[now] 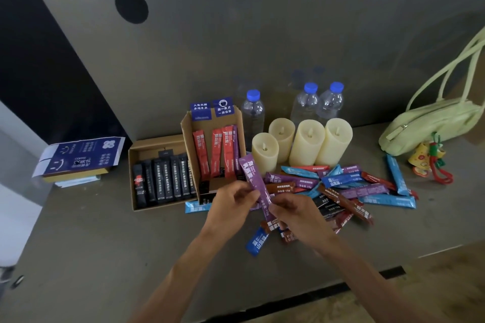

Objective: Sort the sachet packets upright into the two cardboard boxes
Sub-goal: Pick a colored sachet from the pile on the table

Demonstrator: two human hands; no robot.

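At the centre of the frame we see both hands on one purple sachet [252,174], held tilted: the left hand [232,203] pinches its middle and the right hand [298,217] pinches its lower end. Just up and left are the low box [133,155] with a row of black sachets [168,178] and the taller box [187,134] with red sachets [216,152] upright. The loose pile of sachets [354,186] lies to the right on the table [91,231], below the candles [307,143].

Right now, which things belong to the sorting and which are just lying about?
Job: purple sachet, in left hand and right hand; loose sachet pile; black-sachet box; red-sachet box.
Lying about: candles; water bottles; green handbag; blue printed stack.
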